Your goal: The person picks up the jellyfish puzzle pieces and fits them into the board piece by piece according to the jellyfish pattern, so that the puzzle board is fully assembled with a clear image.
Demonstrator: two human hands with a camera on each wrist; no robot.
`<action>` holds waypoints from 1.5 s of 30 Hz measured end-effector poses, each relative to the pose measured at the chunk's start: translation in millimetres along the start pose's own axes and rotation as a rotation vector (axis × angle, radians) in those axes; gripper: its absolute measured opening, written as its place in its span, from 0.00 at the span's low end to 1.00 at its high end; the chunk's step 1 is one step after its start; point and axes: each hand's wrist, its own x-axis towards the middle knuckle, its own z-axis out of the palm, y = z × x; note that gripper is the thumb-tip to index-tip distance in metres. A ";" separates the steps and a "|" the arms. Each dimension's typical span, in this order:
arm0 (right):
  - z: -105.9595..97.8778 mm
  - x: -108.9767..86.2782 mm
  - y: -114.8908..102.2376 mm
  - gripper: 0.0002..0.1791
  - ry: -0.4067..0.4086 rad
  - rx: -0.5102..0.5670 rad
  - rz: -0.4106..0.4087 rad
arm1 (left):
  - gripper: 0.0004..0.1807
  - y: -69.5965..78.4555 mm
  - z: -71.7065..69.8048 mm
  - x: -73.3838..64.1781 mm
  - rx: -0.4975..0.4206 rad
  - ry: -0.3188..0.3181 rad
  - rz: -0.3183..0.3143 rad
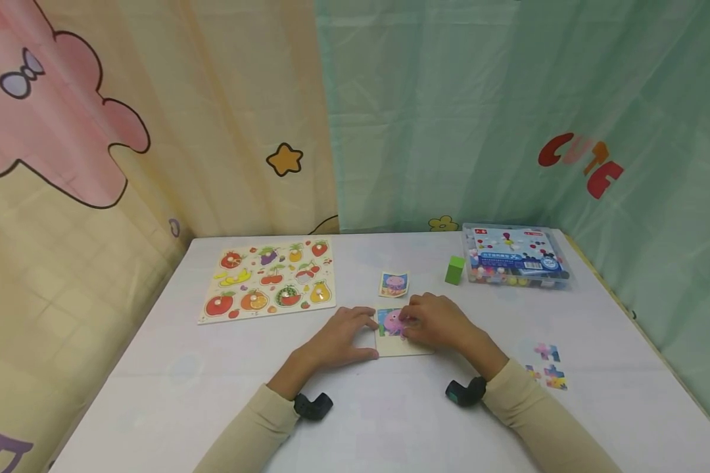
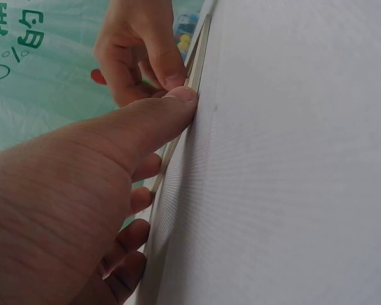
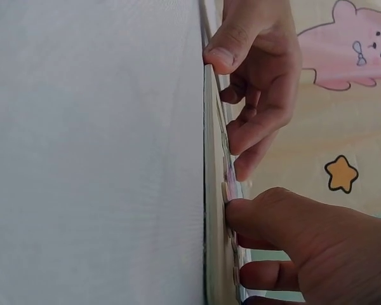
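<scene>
A small jigsaw board (image 1: 390, 346) lies on the table, its upper part filled with a pink cartoon picture on blue and its lower strip bare. At its left edge rests my left hand (image 1: 343, 338), thumb by the near corner and fingers spread farther up. My right hand (image 1: 440, 322) bends over the right part of the picture, its thumb and fingertips around a jigsaw piece that they mostly hide. The right wrist view shows the right thumb (image 3: 240, 215) low against the pieces on the board. A matching picture card (image 1: 394, 284) lies just beyond the board.
Several loose jigsaw pieces (image 1: 555, 376) lie to the right, beside my right forearm. A green block (image 1: 455, 270) stands near a clear plastic box (image 1: 517, 256) of colourful parts at the back right. At the back left lies a fruit puzzle board (image 1: 272, 279). Curtains hang behind the table.
</scene>
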 end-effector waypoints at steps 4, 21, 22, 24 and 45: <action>1.9 0.7 2.0 0.13 -0.004 0.042 -0.004 | 0.28 -0.5 0.2 -1.3 -0.004 -0.006 -0.016; -2.4 -2.7 14.7 0.14 -0.076 0.273 -0.006 | 0.28 -3.6 7.0 -10.8 0.002 0.003 -0.021; -6.5 -5.8 17.1 0.15 -0.076 0.292 0.006 | 0.28 -3.3 6.9 -10.4 0.001 0.005 -0.017; -15.7 -14.2 23.8 0.17 -0.079 0.324 0.034 | 0.28 -3.2 7.1 -9.0 -0.001 0.002 -0.010; -63.3 -201.4 136.6 0.23 0.027 0.230 0.324 | 0.28 2.8 4.4 -1.2 0.045 -0.001 0.000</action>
